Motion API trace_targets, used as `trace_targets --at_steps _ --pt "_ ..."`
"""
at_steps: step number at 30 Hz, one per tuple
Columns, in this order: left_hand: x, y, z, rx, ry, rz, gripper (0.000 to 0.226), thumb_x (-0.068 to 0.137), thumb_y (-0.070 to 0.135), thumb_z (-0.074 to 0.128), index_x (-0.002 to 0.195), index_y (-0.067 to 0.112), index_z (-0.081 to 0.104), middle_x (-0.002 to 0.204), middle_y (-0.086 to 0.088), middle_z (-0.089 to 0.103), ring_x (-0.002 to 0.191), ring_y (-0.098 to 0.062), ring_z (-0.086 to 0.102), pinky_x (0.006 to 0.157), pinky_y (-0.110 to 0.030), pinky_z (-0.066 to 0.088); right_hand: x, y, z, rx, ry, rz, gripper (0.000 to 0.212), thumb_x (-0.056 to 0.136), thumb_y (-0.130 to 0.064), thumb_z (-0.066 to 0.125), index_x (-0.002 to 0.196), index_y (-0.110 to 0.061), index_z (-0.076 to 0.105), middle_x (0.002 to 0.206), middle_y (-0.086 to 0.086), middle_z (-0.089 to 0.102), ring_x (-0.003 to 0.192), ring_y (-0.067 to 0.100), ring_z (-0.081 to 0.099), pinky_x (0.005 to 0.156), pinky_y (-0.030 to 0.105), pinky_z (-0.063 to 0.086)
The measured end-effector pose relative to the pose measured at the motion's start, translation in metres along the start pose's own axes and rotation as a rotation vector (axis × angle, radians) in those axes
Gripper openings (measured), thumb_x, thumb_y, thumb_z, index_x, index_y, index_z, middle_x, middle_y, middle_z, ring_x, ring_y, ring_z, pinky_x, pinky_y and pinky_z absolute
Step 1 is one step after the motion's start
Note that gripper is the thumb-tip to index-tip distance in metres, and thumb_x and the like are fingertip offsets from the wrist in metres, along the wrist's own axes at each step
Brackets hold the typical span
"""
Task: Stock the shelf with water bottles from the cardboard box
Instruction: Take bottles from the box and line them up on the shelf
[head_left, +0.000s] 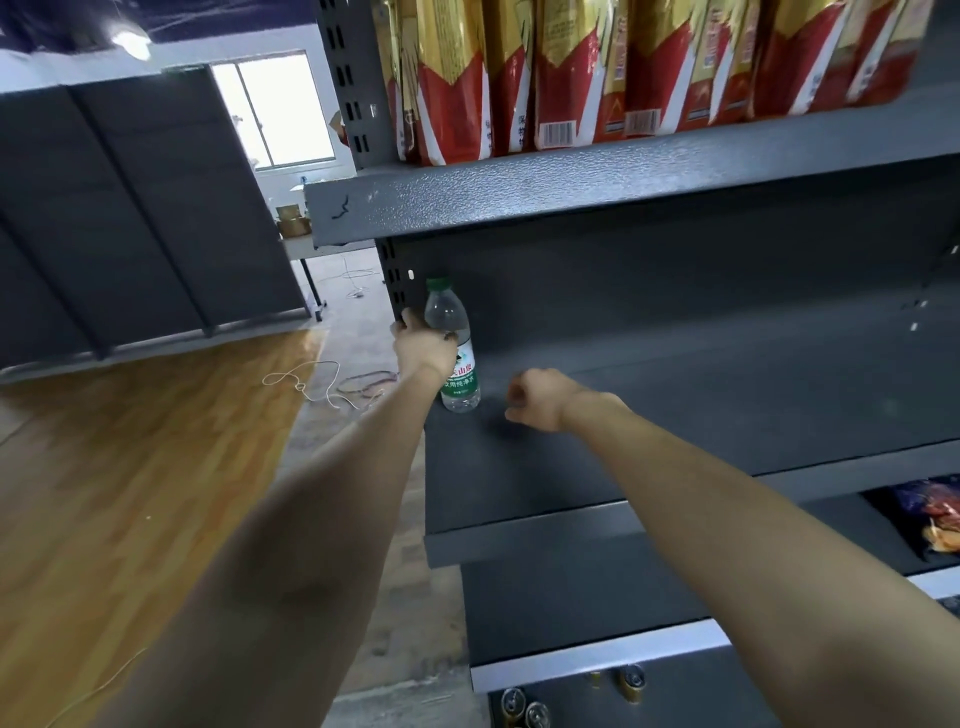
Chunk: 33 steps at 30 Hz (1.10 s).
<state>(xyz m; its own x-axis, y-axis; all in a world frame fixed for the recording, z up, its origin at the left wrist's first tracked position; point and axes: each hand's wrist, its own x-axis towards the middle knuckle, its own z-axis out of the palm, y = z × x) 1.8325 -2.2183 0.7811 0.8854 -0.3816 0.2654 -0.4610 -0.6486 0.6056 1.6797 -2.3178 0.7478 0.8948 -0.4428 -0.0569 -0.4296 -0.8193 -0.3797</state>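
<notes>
Left hand (423, 347), its grip grasping the upright water bottle (453, 347) standing at the far left of the shelf (649, 415); right hand (537, 399) clenched, holding nothing, right of the bottle. Bottle: clear ribbed plastic, green cap, green-and-white label; shelf: dark textured metal.

One clear plastic water bottle with a green cap and green-and-white label (452, 347) stands at the far left corner of the dark grey metal shelf (675, 415). Two bare hands reach over that shelf. Roughly seven red-and-gold foil packets (566, 78) line the shelf above; the exact number is unclear. Four gold-topped cans (631, 677) show on the bottom shelf.
</notes>
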Motion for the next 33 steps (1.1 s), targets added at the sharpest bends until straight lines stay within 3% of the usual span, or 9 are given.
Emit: trace_targets --at_steps 4,9,16,20,23,26,28,30,33 --pt "-0.058 0.005 0.001 -0.023 -0.013 0.020 0.045 0.091 0.023 0.057 0.132 0.006 0.046 0.129 -0.017 0.050 0.118 -0.037 0.052 0.098 -0.043 0.045 -0.051 0.020 -0.007 0.003 0.002 0.001 0.013 0.088 -0.033 0.063 0.090 -0.023 0.056 0.101 0.005 0.060 0.100 0.029 0.060 0.078 0.029 0.042" --pt "-0.148 0.030 0.019 -0.040 -0.199 0.080 0.023 0.090 0.025 0.057 0.110 0.014 0.054 0.109 -0.012 0.064 0.103 -0.034 0.060 0.092 -0.038 0.049 -0.137 0.056 -0.015 0.015 -0.027 0.029 0.018 0.091 -0.031 0.061 0.099 -0.015 0.062 0.106 0.008 0.063 0.100 0.029 0.058 0.076 0.028 0.039" --pt "-0.280 0.079 0.050 0.097 -0.357 0.202 0.015 0.092 0.034 0.053 0.085 0.022 0.059 0.101 -0.009 0.068 0.096 -0.032 0.061 0.081 -0.035 0.051 -0.247 0.134 0.014 0.091 -0.069 0.148 0.019 0.091 -0.023 0.058 0.105 -0.013 0.065 0.111 0.010 0.068 0.106 0.031 0.062 0.088 0.032 0.048" --pt "-0.349 0.077 0.090 0.212 -0.546 0.253 0.021 0.095 0.039 0.050 0.088 0.022 0.060 0.098 -0.006 0.067 0.088 -0.029 0.061 0.075 -0.035 0.050 -0.301 0.180 0.062 0.144 -0.153 0.247 0.024 0.089 -0.031 0.059 0.106 -0.015 0.061 0.114 0.011 0.066 0.107 0.032 0.060 0.087 0.033 0.048" --pt "-0.395 0.064 0.131 0.298 -0.687 0.262 0.020 0.094 0.039 0.051 0.093 0.022 0.061 0.102 -0.005 0.067 0.093 -0.031 0.062 0.075 -0.034 0.049 -0.339 0.210 0.109 0.227 -0.208 0.339 0.012 0.086 -0.031 0.059 0.085 -0.021 0.054 0.104 0.009 0.065 0.104 0.033 0.062 0.082 0.032 0.049" --pt "-0.440 0.048 0.179 0.366 -0.826 0.301 0.018 0.095 0.034 0.049 0.099 0.021 0.062 0.105 -0.008 0.066 0.096 -0.032 0.061 0.076 -0.035 0.049 -0.373 0.238 0.163 0.341 -0.257 0.459 0.019 0.086 -0.036 0.052 0.074 -0.022 0.045 0.111 0.014 0.065 0.108 0.035 0.060 0.087 0.032 0.047" --pt "-0.470 0.031 0.210 0.394 -0.944 0.326 0.017 0.097 0.030 0.049 0.094 0.016 0.059 0.101 -0.012 0.066 0.091 -0.032 0.060 0.071 -0.034 0.045 -0.397 0.254 0.205 0.376 -0.304 0.546 0.008 0.092 -0.030 0.057 0.088 -0.022 0.059 0.119 0.015 0.065 0.112 0.033 0.060 0.091 0.032 0.046" --pt "-0.497 0.007 0.250 0.417 -1.029 0.343 0.019 0.097 0.028 0.050 0.094 0.011 0.059 0.100 -0.015 0.065 0.091 -0.033 0.060 0.068 -0.033 0.042 -0.418 0.273 0.255 0.374 -0.346 0.602 0.027 0.095 -0.030 0.057 0.114 -0.012 0.062 0.126 0.014 0.062 0.115 0.032 0.058 0.091 0.030 0.043" --pt "-0.540 -0.036 0.304 0.486 -1.199 0.355 0.019 0.098 0.027 0.050 0.096 0.010 0.059 0.101 -0.016 0.064 0.098 -0.036 0.060 0.073 -0.037 0.045 -0.447 0.292 0.333 0.447 -0.426 0.732 0.039 0.093 -0.032 0.059 0.125 -0.009 0.059 0.129 0.012 0.060 0.112 0.032 0.060 0.080 0.027 0.043"
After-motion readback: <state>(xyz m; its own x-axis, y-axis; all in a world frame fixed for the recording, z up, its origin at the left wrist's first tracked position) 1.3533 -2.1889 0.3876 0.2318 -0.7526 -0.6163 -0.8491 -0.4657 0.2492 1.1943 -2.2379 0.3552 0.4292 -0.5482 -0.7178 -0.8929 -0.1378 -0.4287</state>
